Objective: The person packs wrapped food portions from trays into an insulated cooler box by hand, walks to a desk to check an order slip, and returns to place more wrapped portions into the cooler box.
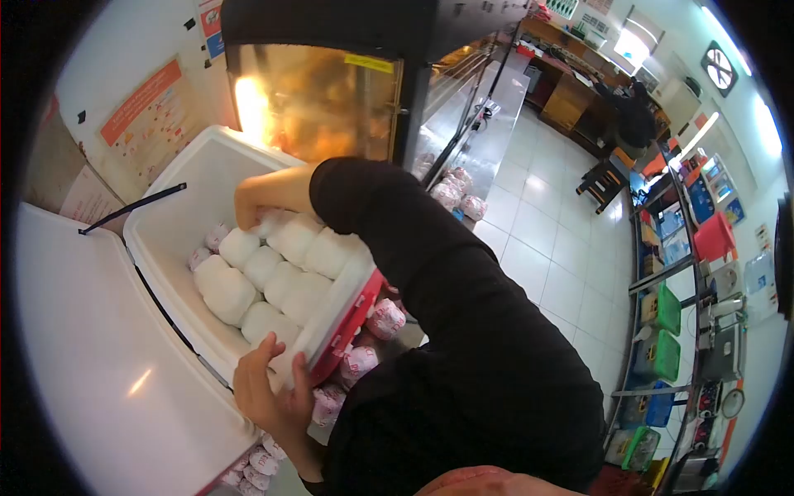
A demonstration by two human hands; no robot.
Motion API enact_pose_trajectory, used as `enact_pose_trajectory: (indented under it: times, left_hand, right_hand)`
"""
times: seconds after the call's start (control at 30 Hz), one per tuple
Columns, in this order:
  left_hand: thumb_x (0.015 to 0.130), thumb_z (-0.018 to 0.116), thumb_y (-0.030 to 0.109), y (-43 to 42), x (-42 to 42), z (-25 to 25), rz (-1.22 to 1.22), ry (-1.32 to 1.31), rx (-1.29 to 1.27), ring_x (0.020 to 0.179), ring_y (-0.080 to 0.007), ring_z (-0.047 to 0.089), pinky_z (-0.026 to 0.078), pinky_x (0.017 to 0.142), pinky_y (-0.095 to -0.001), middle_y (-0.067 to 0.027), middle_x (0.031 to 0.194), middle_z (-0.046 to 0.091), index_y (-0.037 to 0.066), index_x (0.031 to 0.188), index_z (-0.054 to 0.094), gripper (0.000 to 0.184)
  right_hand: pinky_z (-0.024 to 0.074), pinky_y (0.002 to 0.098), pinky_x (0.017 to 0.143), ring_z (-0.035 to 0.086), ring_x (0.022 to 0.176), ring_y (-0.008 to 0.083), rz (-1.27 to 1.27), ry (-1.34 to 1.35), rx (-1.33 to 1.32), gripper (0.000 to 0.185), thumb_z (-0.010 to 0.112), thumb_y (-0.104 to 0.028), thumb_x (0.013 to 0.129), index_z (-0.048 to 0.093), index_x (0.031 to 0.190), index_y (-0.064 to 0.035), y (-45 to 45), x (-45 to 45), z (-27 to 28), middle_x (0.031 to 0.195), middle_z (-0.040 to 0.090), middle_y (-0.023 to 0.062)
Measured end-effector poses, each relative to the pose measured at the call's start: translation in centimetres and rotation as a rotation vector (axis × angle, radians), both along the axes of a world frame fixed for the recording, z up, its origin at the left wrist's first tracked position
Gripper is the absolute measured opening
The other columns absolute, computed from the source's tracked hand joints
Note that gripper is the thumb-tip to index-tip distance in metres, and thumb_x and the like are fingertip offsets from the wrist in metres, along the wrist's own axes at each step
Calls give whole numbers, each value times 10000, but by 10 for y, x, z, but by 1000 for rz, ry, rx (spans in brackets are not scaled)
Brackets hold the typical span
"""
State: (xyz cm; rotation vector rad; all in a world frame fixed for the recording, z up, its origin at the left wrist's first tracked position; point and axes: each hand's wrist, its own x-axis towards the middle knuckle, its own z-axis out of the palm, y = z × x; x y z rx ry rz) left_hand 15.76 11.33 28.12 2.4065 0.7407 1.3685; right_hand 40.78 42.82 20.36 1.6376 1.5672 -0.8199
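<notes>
A white cooler box [165, 223] stands with its lid [116, 331] swung open to the left. Inside it are packed several smooth white rounded bundles [225, 289], whose contents I cannot make out. My right hand [263, 201] reaches into the far part of the box, fingers bent down against a bundle there; the fingertips are mostly hidden. Near the close end of the box is my left hand [271, 395], with fingers and thumb apart beside the nearest bundle [269, 321] and the rim. Nothing shows in its grasp.
Round packets in red-printed wrapping [386, 318] lie beside the box. Behind stands a lit glass-fronted oven or warmer [322, 103], next to a metal counter [504, 99]. Shelves with green bins [662, 355] line the right. A person in dark clothing [635, 116] is far back.
</notes>
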Motion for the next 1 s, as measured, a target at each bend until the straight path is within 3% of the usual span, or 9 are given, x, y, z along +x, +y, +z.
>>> enact_pose_trajectory:
  times: [0.03, 0.1, 0.13, 0.27, 0.37, 0.43, 0.6, 0.87, 1.0]
  left_hand:
    - [729, 663, 17, -1, 0, -2, -8, -3, 5, 708, -249, 610, 467, 669, -322, -137, 773, 620, -14, 1022, 599, 301]
    - [705, 684, 46, -2, -1, -8, -16, -77, 119, 661, -241, 579, 433, 608, -332, -99, 720, 615, -5, 939, 622, 247]
    - [717, 662, 13, -4, -1, -8, -16, -91, 229, 631, -243, 577, 433, 584, -331, -96, 694, 605, -3, 896, 627, 183]
    - [712, 631, -27, -33, -16, -28, -25, -85, 454, 572, -247, 570, 430, 535, -331, -91, 681, 592, 13, 860, 618, 153]
    - [718, 629, -21, -57, -39, -55, 16, -97, 396, 578, -248, 571, 430, 535, -328, -89, 682, 590, 19, 857, 617, 145]
    - [733, 618, -15, -66, -54, -74, 50, -88, 359, 571, -251, 558, 420, 525, -322, -98, 689, 589, 10, 846, 618, 116]
    - [773, 581, -40, -90, -90, -105, 316, -56, 125, 580, -264, 532, 418, 518, -342, -122, 703, 588, -33, 840, 616, 77]
    - [793, 595, -21, -100, -139, -150, 473, 13, -86, 611, -241, 553, 447, 555, -328, -129, 735, 600, -21, 892, 630, 105]
    - [797, 594, -3, -93, -151, -160, 481, 53, -143, 645, -231, 579, 463, 581, -323, -131, 750, 611, -19, 911, 634, 122]
  right_hand:
    - [469, 396, 713, 591, 818, 254, -8, -3, 5, 286, 563, -203, 704, 617, 912, -13, 2, 0, -7, 947, 619, 170]
    - [386, 345, 602, 480, 695, 191, 42, 205, 378, 259, 512, -113, 623, 632, 843, -48, -7, -5, -10, 828, 601, 88]
    - [386, 345, 602, 480, 695, 191, 40, 203, 383, 259, 512, -113, 623, 632, 843, -48, -17, -4, -5, 828, 601, 88]
    - [454, 442, 694, 559, 859, 245, 402, -108, 390, 278, 617, -187, 686, 647, 940, -80, -70, -11, 52, 972, 619, 99]
    - [488, 491, 741, 599, 940, 273, 624, -240, 379, 301, 669, -223, 717, 655, 989, -95, -72, -33, 50, 1045, 628, 105]
    - [469, 557, 766, 578, 1006, 350, 271, -105, 531, 341, 625, -186, 759, 616, 1086, -90, -34, -24, 20, 1107, 606, 109]
    - [453, 559, 798, 576, 1016, 350, 268, -143, 446, 356, 567, -201, 811, 573, 1151, -97, -68, -28, 43, 1148, 585, 117]
    - [454, 526, 783, 595, 957, 306, 227, -308, 542, 348, 540, -264, 813, 588, 1132, -134, -75, -52, 57, 1100, 606, 81]
    - [466, 482, 765, 594, 951, 266, 324, -179, 615, 355, 560, -243, 769, 607, 1110, -156, -132, -68, 113, 1033, 624, 76]
